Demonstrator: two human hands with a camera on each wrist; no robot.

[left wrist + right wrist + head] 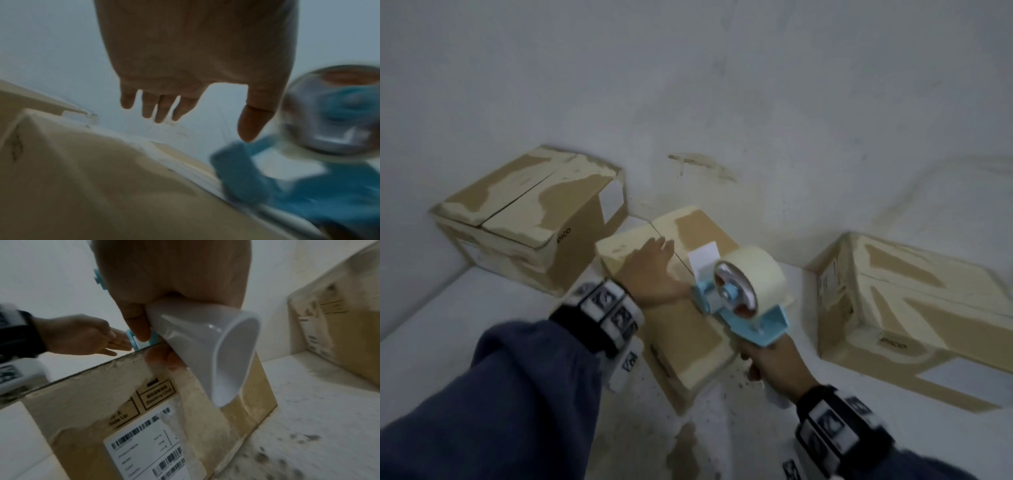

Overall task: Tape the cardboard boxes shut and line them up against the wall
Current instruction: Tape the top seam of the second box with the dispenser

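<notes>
Three cardboard boxes stand on the white floor. The middle box lies in front of me, one end near the wall. My left hand lies flat on its top with straight fingers. My right hand grips the white handle of a blue tape dispenser with a pale tape roll. The dispenser's front end is over the box top, right of my left hand. Whether it touches the cardboard is unclear.
A larger box sits against the wall at the left. Another box lies at the right, a little off the wall. The floor near me has brown stains and dark specks. Shipping labels cover the middle box's near side.
</notes>
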